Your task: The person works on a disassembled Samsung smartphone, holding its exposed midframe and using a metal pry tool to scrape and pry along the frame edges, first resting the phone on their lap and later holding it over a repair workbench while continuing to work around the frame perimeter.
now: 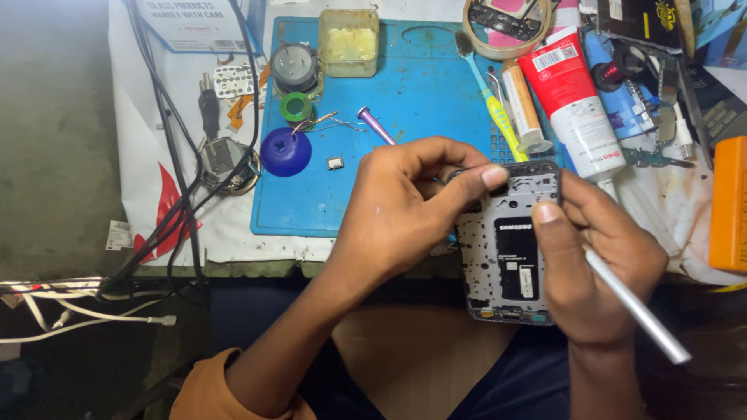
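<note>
The grip of the left hand [405,210] was pinched on the top edge of an opened smartphone [510,249], forefinger and thumb pressed to its upper left corner. The grip of the right hand [591,264] was closed round a slim silver tool [634,307], whose shaft ran out past the wrist toward the lower right, while the thumb lay against the phone's right edge. Between the two hands the phone was held above the person's lap, just off the near edge of the surface [233,241], with its back cover off, so that the grey inner frame and the dark battery bay faced up.

From the head view, a blue work mat [412,85] lay on the surface behind the hands. On it sat a dark blue suction cup [285,152], a green roll of solder wire [296,106], a small round motor [295,68], a yellowish plastic tub [348,43] and a tiny metal chip [334,162]. A purple-handled tool [376,125] lay slanted, its lower end hidden by the left hand. To the right lay a toothbrush [489,89] and a red and white tube [572,97], near each other. An orange box [729,204] stood at the right margin. Black cables [167,140] ran down the left side.
</note>
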